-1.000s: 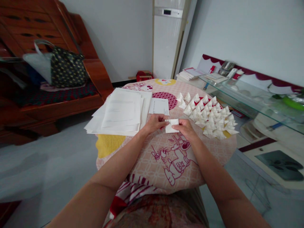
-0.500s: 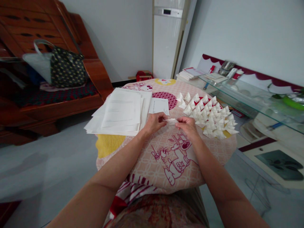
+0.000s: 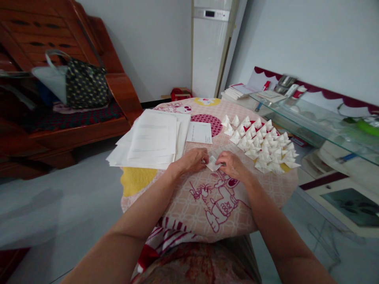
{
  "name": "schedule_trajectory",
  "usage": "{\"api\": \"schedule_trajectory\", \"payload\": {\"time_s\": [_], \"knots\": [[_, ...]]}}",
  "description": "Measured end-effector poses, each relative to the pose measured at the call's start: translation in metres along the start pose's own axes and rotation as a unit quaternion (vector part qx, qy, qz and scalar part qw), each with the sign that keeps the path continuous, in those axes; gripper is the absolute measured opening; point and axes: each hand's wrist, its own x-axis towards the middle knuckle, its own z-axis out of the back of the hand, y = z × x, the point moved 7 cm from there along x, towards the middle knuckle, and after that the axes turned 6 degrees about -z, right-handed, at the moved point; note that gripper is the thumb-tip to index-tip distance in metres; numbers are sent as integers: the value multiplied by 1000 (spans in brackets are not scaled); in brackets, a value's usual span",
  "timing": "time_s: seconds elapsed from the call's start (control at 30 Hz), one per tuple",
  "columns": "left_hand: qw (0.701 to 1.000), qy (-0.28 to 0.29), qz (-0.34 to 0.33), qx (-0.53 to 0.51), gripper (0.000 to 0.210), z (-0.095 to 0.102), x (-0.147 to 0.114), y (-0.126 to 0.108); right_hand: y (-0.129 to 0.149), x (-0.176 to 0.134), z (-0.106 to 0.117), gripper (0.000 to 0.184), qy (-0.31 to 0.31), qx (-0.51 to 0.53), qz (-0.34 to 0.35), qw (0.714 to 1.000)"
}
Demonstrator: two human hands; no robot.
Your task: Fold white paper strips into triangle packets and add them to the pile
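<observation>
A small piece of folded white paper [image 3: 213,163] lies flat against the cloth-covered table [image 3: 183,205], between my two hands. My left hand [image 3: 195,159] pinches its left corner, the fingers curled. On the opposite corner, my right hand [image 3: 232,163] grips with thumb and fingers. Just beyond the hands lies a white printed card [image 3: 199,132]. Left of it rests a stack of white paper sheets [image 3: 154,136]. To the right stand several rows of small pointed folded-paper pieces [image 3: 263,144], apart from my right hand.
A glass shelf [image 3: 314,126] with cups and small items runs along the right, close to the table edge. Papers [image 3: 238,90] are piled at its far end. A wooden bench [image 3: 118,90] with a dark patterned bag [image 3: 87,85] stands at left.
Both hands have come slightly nearer to me and lower. The folded paper, seen as a thin strip before, now shows a wider, diamond-like face.
</observation>
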Motion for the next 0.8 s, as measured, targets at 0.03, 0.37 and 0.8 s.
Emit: {"api": "schedule_trajectory", "payload": {"time_s": [0.03, 0.37, 0.8], "knots": [[1000, 10, 3, 3, 13, 0, 0, 0, 2, -1, -1, 22, 7, -36, 4, 999], [999, 19, -40, 15, 20, 0, -2, -6, 16, -6, -14, 24, 44, -145, 4, 988], [995, -22, 48, -85, 15, 0, 1, 14, -13, 2, 0, 15, 9, 134, -99, 986]]}}
